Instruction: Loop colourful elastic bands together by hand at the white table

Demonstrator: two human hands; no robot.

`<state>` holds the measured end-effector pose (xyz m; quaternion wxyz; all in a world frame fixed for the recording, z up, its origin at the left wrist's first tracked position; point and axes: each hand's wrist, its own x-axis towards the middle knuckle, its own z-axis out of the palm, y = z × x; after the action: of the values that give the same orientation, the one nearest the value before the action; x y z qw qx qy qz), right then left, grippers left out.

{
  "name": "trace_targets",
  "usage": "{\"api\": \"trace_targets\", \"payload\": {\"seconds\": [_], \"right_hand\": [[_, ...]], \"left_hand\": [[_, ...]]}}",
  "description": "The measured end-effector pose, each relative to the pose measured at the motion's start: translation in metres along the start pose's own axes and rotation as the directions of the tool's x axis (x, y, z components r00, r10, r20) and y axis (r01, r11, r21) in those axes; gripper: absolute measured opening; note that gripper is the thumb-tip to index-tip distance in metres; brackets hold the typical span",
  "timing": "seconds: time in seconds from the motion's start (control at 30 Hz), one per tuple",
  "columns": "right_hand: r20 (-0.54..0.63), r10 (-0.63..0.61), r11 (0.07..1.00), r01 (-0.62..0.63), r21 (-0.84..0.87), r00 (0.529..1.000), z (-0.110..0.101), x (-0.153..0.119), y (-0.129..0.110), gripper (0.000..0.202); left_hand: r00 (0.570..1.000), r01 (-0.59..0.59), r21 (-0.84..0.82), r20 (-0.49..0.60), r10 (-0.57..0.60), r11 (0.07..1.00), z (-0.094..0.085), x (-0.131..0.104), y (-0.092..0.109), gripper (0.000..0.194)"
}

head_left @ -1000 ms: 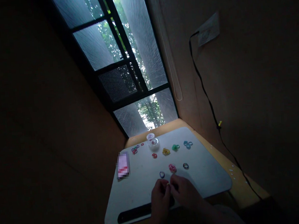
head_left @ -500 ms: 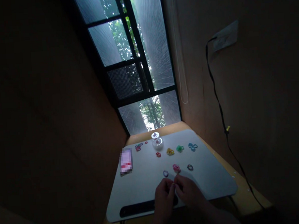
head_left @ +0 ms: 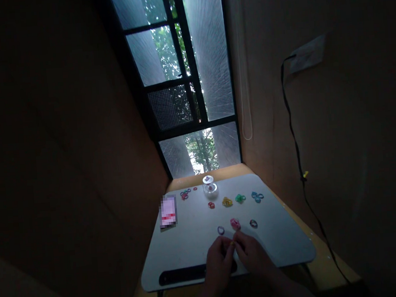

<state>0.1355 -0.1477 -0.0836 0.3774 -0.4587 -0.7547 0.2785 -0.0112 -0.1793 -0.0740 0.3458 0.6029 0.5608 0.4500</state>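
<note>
Where left hand (head_left: 218, 259) meets right hand (head_left: 252, 252), fingertips pinch something yellow (head_left: 232, 244).

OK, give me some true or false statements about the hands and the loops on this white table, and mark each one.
The left hand and right hand are far apart. False: their fingertips meet.
A small yellow item shows at the fingertips. True.
The green loops lie between the yellow loops and blue loops. True.
The pink loops lie beyond the yellow loops. False: they are nearer the person.
The clear container stands near the white table's far edge. True.
</note>
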Motion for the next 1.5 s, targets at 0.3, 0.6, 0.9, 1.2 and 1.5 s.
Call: {"api": "trace_targets", "payload": {"seconds": [0.3,0.6,0.9,1.2,1.5], "right_hand": [[0.013,0.013,0.999,-0.012,-0.037,1.000,0.0001,-0.0009,-0.0023,0.013],[0.018,0.012,0.999,-0.012,-0.051,1.000,0.0002,-0.0013,-0.0016,0.012],[0.013,0.012,0.997,-0.011,-0.076,1.000,0.0006,-0.0005,-0.0007,0.011],[0.015,0.009,0.996,-0.008,-0.086,1.000,0.0000,-0.0009,-0.0038,0.012],[0.018,0.004,0.997,-0.003,-0.074,1.000,0.0007,-0.0004,-0.0013,0.011]], "left_hand": [[1.000,0.014,-0.027,-0.010,-0.014,1.000,-0.0007,-0.0022,0.0048,0.040],[1.000,-0.029,0.012,0.010,0.029,0.999,-0.0018,-0.0029,0.0063,0.035],[0.999,-0.044,0.035,0.015,0.044,0.998,-0.0018,-0.0023,0.0041,0.027],[0.999,-0.031,0.045,0.020,0.030,0.998,-0.0009,-0.0025,0.0020,0.027],[0.999,-0.038,0.062,0.028,0.036,0.997,-0.0010,-0.0022,0.0031,0.029]]}}
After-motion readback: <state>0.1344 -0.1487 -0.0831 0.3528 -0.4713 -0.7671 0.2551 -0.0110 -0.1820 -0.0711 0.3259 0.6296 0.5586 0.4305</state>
